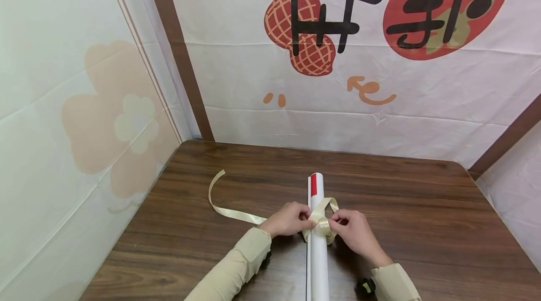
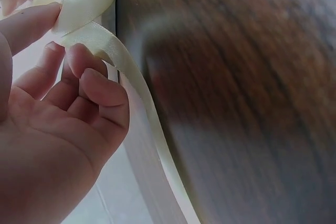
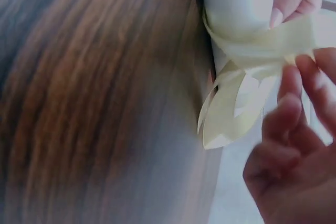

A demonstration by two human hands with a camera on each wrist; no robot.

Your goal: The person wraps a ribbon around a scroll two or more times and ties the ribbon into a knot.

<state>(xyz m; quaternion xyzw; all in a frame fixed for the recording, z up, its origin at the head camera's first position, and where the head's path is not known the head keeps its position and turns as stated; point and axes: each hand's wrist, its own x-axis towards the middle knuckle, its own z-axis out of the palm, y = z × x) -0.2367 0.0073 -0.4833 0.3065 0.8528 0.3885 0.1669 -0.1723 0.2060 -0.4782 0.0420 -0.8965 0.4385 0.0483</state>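
A white roll [image 1: 320,263] with a red patch [image 1: 313,185] near its far end lies lengthwise on the table. Cream satin ribbon [image 1: 324,227] wraps round it, with a loop on top. My left hand [image 1: 287,219], on the roll's left side, pinches the ribbon between thumb and finger over the roll. From there a long ribbon tail [image 1: 236,215] runs out left and curls away. On the other side my right hand [image 1: 356,233] pinches the loop's edge with thumb and fingertips. In the right wrist view, a folded ribbon loop [image 3: 226,114] hangs beside the roll.
The dark wood-grain table [image 1: 422,207] reaches back to a printed cloth backdrop [image 1: 236,57], with another light cloth wall [image 1: 42,57] at the left. A small black device [image 1: 365,287] is at the right wrist, beside the sleeve cuff [image 1: 395,282].
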